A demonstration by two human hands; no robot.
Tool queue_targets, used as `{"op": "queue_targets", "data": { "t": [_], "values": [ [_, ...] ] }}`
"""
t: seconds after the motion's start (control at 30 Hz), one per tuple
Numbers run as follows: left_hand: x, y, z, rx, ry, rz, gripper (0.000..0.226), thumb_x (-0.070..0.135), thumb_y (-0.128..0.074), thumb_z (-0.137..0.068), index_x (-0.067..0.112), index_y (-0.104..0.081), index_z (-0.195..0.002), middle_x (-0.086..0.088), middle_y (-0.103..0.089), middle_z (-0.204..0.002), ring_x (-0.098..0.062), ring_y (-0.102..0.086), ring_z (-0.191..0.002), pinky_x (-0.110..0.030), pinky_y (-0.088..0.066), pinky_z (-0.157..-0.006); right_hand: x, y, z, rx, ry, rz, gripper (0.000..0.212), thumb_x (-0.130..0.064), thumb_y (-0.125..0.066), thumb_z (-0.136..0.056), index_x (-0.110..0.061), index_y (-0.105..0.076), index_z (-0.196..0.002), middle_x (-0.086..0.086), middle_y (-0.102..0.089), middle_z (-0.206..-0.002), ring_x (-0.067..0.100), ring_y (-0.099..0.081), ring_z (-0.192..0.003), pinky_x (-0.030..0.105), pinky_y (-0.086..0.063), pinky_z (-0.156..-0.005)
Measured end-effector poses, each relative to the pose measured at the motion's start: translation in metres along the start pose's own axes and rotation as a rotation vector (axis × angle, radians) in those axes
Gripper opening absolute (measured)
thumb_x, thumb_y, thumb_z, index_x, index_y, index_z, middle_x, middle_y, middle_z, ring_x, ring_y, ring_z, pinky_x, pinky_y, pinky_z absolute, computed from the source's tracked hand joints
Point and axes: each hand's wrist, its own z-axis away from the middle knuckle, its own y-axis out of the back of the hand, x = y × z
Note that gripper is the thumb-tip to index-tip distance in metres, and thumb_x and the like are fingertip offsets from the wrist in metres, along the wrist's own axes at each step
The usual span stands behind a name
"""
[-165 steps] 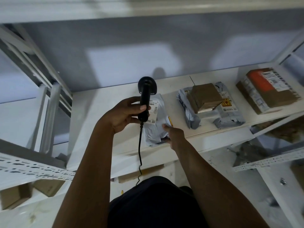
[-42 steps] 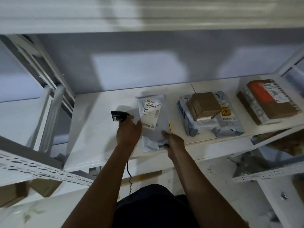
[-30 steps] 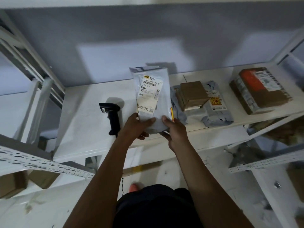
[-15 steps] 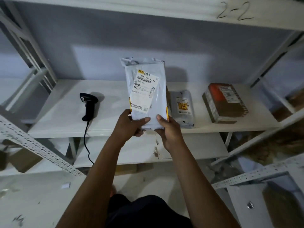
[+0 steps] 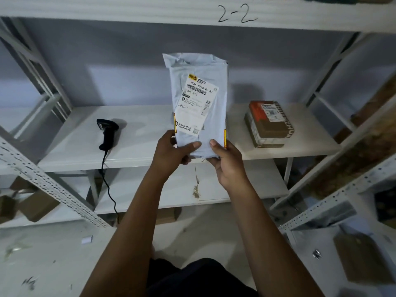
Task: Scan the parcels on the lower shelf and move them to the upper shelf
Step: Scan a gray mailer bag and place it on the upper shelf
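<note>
Two grips on one parcel, head view. Left grip (image 5: pixel 173 150) and right grip (image 5: pixel 227 161) both grasp the bottom end of a grey poly mailer (image 5: pixel 201 67). The thumbs press its front face and the fingers curl behind. The mailer is held upright in the air in front of the lower shelf (image 5: pixel 75 146). Its top end is up toward the upper shelf (image 5: pixel 128 9) but below it, resting on neither. A white shipping label (image 5: pixel 198 106) faces the camera, slightly tilted, barcode near its top, "C910" readable. Yellow strips run on both side edges of the mailer, just above the grips.

A black barcode scanner (image 5: pixel 107 133) rests on the lower shelf left of the mailer, well apart from both grips. Its cable (image 5: pixel 109 185) drops over the shelf's front edge and hangs down. A brown cardboard parcel (image 5: pixel 270 125) with a red-orange patch and a white label sits flat on the same shelf at right, apart from the mailer. The shelf area right behind the mailer is hidden.

The upper shelf's front edge carries a handwritten "2-2" mark (image 5: pixel 236 15). A bottom shelf board (image 5: pixel 235 181) sits below the lower shelf, stained at a seam. A perforated metal upright (image 5: pixel 49 185) crosses the lower left, with cardboard boxes (image 5: pixel 38 206) behind it, low down.
</note>
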Motion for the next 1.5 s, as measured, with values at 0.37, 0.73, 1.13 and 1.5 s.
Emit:
{"op": "queue_targets", "data": {
  "t": [0.37, 0.73, 1.13, 1.5],
  "values": [
    [0.064, -0.015, -0.007, 0.027, -0.19, 0.024, 0.045, 0.018, -0.088, -0.081, 0.008, -0.063, -0.116, -0.006, -0.075, -0.097, -0.022, -0.066, -0.061, -0.037, -0.058, -0.058, -0.066, -0.02, 0.009, -0.078, 0.22, -0.029, 0.022, -0.003, -0.065, -0.093, -0.011, -0.069, -0.114, 0.009, -0.077, -0.107, 0.024, -0.074, -0.097, 0.033, -0.06, -0.075],
    [0.21, 0.004, -0.041, 0.095, -0.486, 0.025, 0.044, 0.024, -0.085, -0.085, 0.005, -0.063, -0.118, -0.015, -0.075, -0.095, -0.021, -0.063, -0.051, -0.029, -0.051, -0.048, -0.191, -0.106, -0.009, -0.181, 0.531, 0.022, 0.022, -0.011, -0.07, -0.093, -0.012, -0.069, -0.114, 0.014, -0.075, -0.114, 0.03, -0.072, -0.106, 0.05, -0.058, -0.093],
    [0.357, -0.005, -0.14, -0.005, -0.348, 0.031, 0.039, 0.032, -0.078, -0.091, -0.001, -0.065, -0.107, -0.02, -0.068, -0.077, -0.024, -0.066, -0.054, -0.032, -0.059, -0.057, -0.342, -0.179, -0.081, 0.166, 0.794, 0.411, 0.041, -0.045, -0.076, -0.082, -0.011, -0.07, -0.103, -0.005, -0.073, -0.087, 0.013, -0.071, -0.082, 0.039, -0.059, -0.082],
    [0.35, -0.023, -0.187, 0.022, -0.177, 0.01, 0.039, 0.031, -0.078, -0.091, -0.005, -0.064, -0.092, -0.017, -0.065, -0.058, -0.027, -0.065, -0.049, -0.035, -0.06, -0.054, -0.312, -0.156, -0.111, 0.224, 0.961, 0.667, 0.057, -0.05, -0.067, -0.087, -0.024, -0.06, -0.136, -0.006, -0.062, -0.129, 0.022, -0.066, -0.113, 0.049, -0.06, -0.085]
  ]
}}
